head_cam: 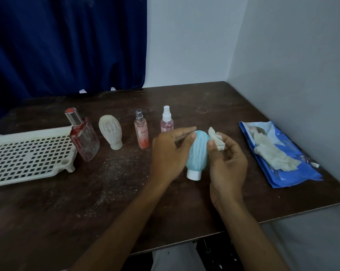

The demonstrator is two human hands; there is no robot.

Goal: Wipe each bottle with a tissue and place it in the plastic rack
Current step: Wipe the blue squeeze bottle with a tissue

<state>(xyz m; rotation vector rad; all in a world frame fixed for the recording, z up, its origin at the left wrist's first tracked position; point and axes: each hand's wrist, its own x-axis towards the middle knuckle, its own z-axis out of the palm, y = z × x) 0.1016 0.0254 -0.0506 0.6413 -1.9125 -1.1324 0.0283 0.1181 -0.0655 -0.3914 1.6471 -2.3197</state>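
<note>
My left hand [170, 153] grips a light blue ribbed bottle [197, 151], cap down, its white cap [194, 175] at the table surface. My right hand [227, 163] pinches a crumpled white tissue [216, 138] against the bottle's upper right side. A white plastic rack [28, 155] with a grid floor lies at the left. Standing in a row behind are a red-stained glass perfume bottle [83, 137], a cream ribbed bottle [111, 133], a slim pink spray bottle [141, 132] and a small pink spray bottle [166, 120].
A blue tissue pack [282, 169] lies open at the right with white tissues [271, 153] on it. The dark wooden table [116, 202] is dusty in the middle. A blue curtain hangs behind; a white wall borders the right side.
</note>
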